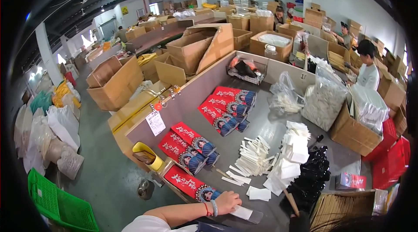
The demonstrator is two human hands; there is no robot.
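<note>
My left hand, with a bracelet and a red cord at the wrist, reaches in from the lower edge. Its fingers are curled down on a white card that seems to lie in a clear sleeve at the table's near edge. Just left of the hand lies a red printed packet with a blue figure. More such packets lie beyond it, and another group is spread farther back. Small white cards and a heap of white paper strips are right of the hand. My right hand does not show.
White folded papers and black plastic bags cover the table's right side, near a wooden stick. A low partition edges the table; a wire basket stands at its corner. A box is right; a person works beyond.
</note>
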